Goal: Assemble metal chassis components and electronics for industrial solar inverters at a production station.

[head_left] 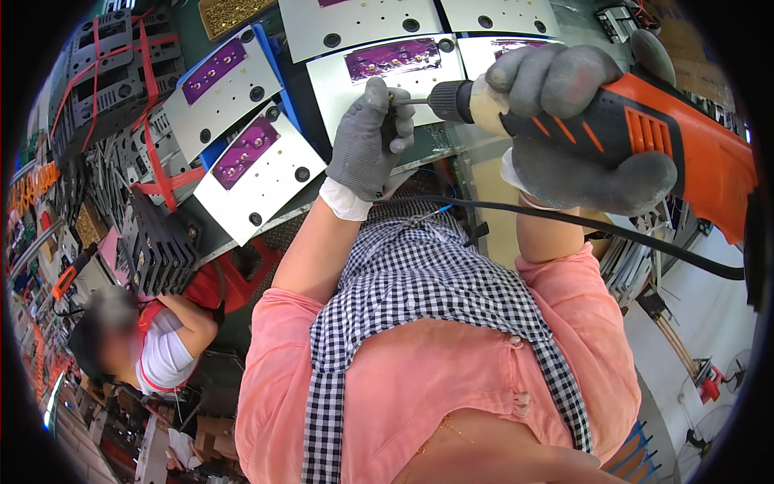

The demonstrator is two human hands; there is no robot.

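Observation:
My right hand (564, 85), in a grey-coated glove, is wrapped around an orange and black power drill (713, 173). The drill lies sideways, its black chuck (450, 102) toward my left hand. From the chuck a thin metal bit (418, 102) reaches my left hand (364, 143), also gloved. Thumb and fingers close around the bit's tip, where a tiny brass-coloured piece shows, too small to name. Just beyond both hands lies a white panel (334, 90) with a purple film-covered strip (393, 60), small brass-coloured fittings and round black pads.
More white panels (260, 179) overlap at left and along the far side. A tray of small brass parts (228, 16) stands at the far left. Stacked grey metal frames (93, 73) are bound with red straps. A black cable (564, 216) crosses below my hands. Another person (165, 347) sits at lower left.

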